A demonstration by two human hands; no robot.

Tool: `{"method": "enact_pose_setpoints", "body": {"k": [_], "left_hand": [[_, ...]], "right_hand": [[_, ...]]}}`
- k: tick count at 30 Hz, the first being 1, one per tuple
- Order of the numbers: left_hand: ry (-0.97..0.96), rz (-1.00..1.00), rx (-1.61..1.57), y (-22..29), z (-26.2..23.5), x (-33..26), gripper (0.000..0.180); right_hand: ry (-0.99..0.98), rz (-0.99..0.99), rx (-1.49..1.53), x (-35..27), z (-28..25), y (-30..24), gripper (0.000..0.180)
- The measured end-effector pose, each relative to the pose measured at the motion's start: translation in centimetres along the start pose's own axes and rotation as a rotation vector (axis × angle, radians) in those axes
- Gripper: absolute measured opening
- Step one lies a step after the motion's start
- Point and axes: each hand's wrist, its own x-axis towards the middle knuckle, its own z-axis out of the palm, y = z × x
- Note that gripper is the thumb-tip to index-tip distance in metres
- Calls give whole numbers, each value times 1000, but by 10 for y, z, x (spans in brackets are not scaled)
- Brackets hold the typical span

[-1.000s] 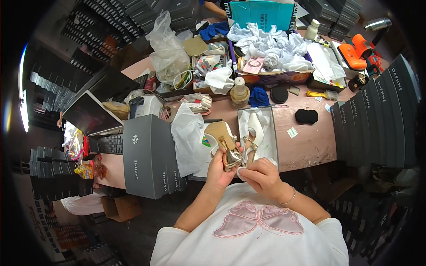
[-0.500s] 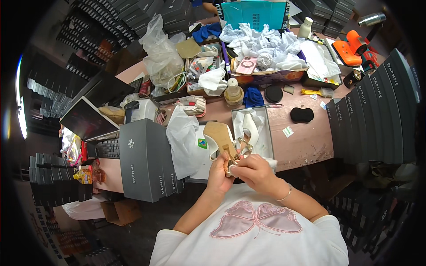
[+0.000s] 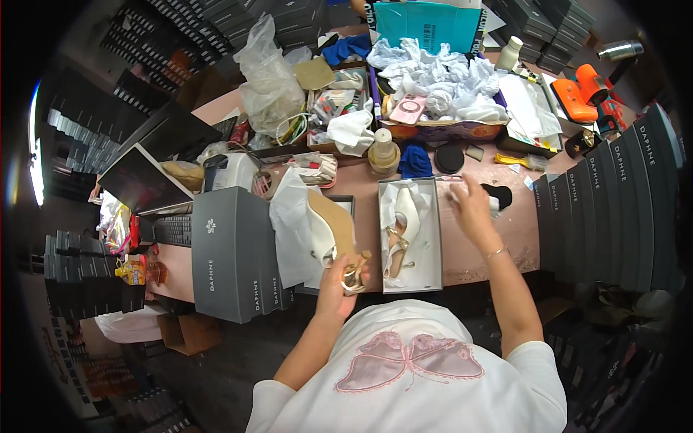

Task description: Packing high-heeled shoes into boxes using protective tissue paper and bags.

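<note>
My left hand (image 3: 333, 290) is closed around the heel end of a white high-heeled sandal (image 3: 326, 232), its tan sole facing up and its toe pointing away. Gold-coloured straps show by my fingers. To its right a matching sandal (image 3: 406, 213) lies in an open shoe box (image 3: 435, 268) lined with white paper. My right hand (image 3: 473, 208) is over the table right of that box, fingers bent down. Something pale shows under them, too blurred to name. Just beyond the hand lies a black sponge (image 3: 499, 195), partly covered by it.
Grey shoe boxes (image 3: 229, 252) stand upright at left, and more (image 3: 621, 202) form a row at right. Behind are a glue bottle (image 3: 383, 153), a blue cloth (image 3: 414, 160), a round black tin (image 3: 449, 159), a yellow brush (image 3: 511, 159) and a box of crumpled paper (image 3: 440, 130).
My right hand has left the sandal and moved right and away to beside the sponge. My left hand has shifted left with the sandal, uncovering the one in the box.
</note>
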Motion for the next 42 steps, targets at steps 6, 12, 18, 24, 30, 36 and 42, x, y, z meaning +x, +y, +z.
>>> {"method": "enact_pose_setpoints", "body": {"k": [6,12,18,24,30,36,42], "left_hand": [[267,368,487,-5,-66,29,33],[251,282,405,-9,-84,33,42],[457,650,1081,-9,-101,42,76],[420,232,637,-31,-140,81,64],[349,224,936,-41,-144,123,70],[430,411,1284,-56,-143,125,76],[141,417,421,2,-111,57,27]], "right_hand": [[-345,491,889,-79,73,-68,82],[-334,810,1011,-90,120,-100,95],[-356,1008,1227,-94,90,-96,85],[-240,880,977,-136,113,-70,92],[-499,538,363,-99,74,-113,104],[-514,464,246,-100,84,-108,102],[-244,466,868,-111,22,-86,69]]}}
